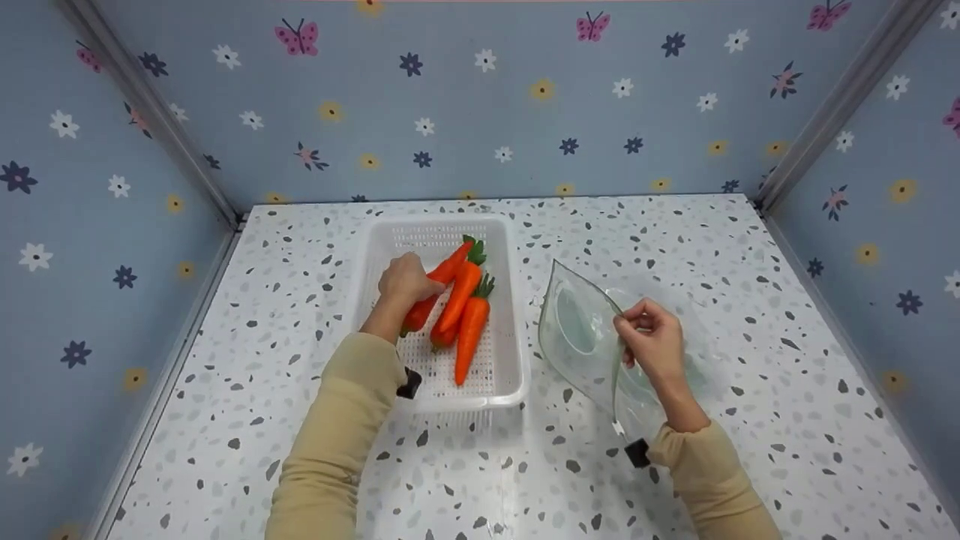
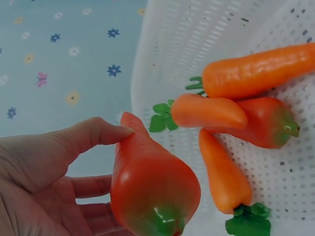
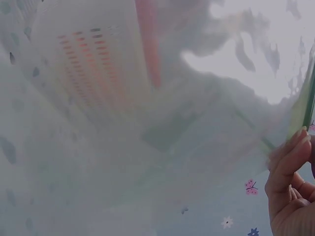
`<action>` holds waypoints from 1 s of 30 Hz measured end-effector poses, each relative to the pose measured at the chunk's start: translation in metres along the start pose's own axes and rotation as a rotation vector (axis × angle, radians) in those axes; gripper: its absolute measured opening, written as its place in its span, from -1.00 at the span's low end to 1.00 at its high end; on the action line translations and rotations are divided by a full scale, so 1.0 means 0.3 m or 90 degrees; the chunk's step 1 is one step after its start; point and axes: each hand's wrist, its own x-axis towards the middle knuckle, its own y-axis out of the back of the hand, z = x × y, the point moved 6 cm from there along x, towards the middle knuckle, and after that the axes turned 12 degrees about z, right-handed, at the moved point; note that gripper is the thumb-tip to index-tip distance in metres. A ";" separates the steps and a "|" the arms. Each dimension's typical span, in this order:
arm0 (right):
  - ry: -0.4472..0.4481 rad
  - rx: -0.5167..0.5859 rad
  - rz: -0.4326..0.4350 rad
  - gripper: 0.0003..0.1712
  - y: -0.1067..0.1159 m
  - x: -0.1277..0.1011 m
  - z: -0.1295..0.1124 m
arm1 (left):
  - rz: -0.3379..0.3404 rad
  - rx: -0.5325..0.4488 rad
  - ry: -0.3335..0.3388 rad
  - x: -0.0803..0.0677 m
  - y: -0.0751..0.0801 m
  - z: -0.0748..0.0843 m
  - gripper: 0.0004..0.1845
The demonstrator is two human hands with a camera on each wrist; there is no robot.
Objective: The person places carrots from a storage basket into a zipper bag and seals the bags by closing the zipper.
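Toward the far left part of the speckled desk [image 1: 300, 247] sits a white perforated basket [image 1: 506, 375], long side running away from the person, with orange carrots lying in it, leafy ends toward the back wall. The left hand [image 1: 405, 281] reaches down into the basket's left half and has its fingers [image 2: 93, 135] curled around the leftmost carrot [image 2: 152, 187]; the wrist view shows the thumb lying over the tapering part and the other fingers cupped beneath, so the carrot seems raised slightly off the mesh, its thick green-tipped end toward the camera. Three more carrots [image 2: 221, 110] lie loose on the mesh floor just beside it, one crossing over another, touching each other.

Just right of the basket's near corner, the right hand [image 1: 652, 341] pinches the rim of a clear plastic bag [image 1: 577, 330] between thumb and fingertips. The bag's body lies on the desk, while the pinched edge is lifted so the mouth gapes toward the basket, which looks like the reason for that grip: it keeps the opening wide and facing the carrots. From the right wrist the view is mostly through the cloudy film, with the basket and an orange streak faintly visible beyond.

Blue floral panels [image 1: 112, 187] close off the desk on three sides.
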 end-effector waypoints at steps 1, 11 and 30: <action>0.000 0.001 -0.001 -0.94 0.000 0.000 0.000 | 0.003 -0.003 -0.003 -0.007 0.005 0.007 -0.49; 0.002 -0.007 -0.006 -0.92 0.005 -0.002 0.005 | 0.031 -0.031 -0.076 -0.088 0.056 0.086 -0.57; 0.015 -0.009 -0.014 -0.93 0.003 0.001 0.014 | 0.107 -0.050 -0.260 -0.301 0.086 0.190 -0.66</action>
